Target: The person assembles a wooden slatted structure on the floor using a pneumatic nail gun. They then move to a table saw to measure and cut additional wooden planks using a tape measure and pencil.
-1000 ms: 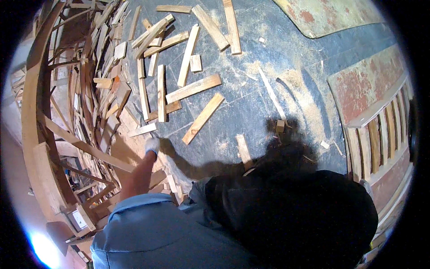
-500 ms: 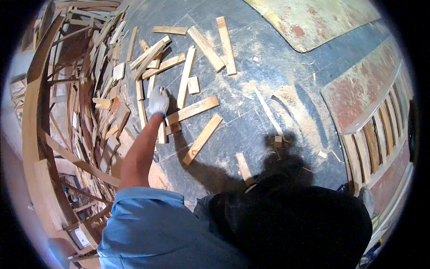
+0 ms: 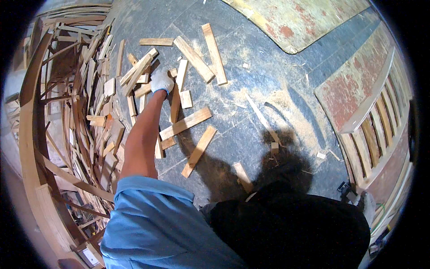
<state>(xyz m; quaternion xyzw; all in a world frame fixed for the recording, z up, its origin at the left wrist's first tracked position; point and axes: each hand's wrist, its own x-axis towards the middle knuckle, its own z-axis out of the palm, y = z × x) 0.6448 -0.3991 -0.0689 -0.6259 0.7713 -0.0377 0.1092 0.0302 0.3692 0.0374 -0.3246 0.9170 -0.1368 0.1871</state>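
Head view: what is largest?
Grey floor [image 3: 264, 74], with sawdust [image 3: 293, 112] toward its right. Along its left edge runs a wood heap [image 3: 96, 120]; two mottled boards [image 3: 304, 20] lie at its far right corner and right edge, a slatted rack [image 3: 375, 132] by the nearer one.

And next?
Dark clothing [image 3: 286, 224] at the near side, then a blue sleeve [image 3: 156, 219] and bare forearm [image 3: 145, 127] over the floor's left part.

Where are the sticks [image 3: 192, 58]?
Scattered over the floor's left half, several crossed near the heap.

The left hand [image 3: 162, 81]?
Gloved, over a slanting stick [image 3: 173, 72] by the crossed ones. Fingers look bent; whether they have hold, I cannot tell.

The right hand [image 3: 369, 207]?
Seemingly that grey shape beside the clothing; its grip I cannot tell.

Smallest?
A block [image 3: 186, 99], just right of the left hand and nearer.
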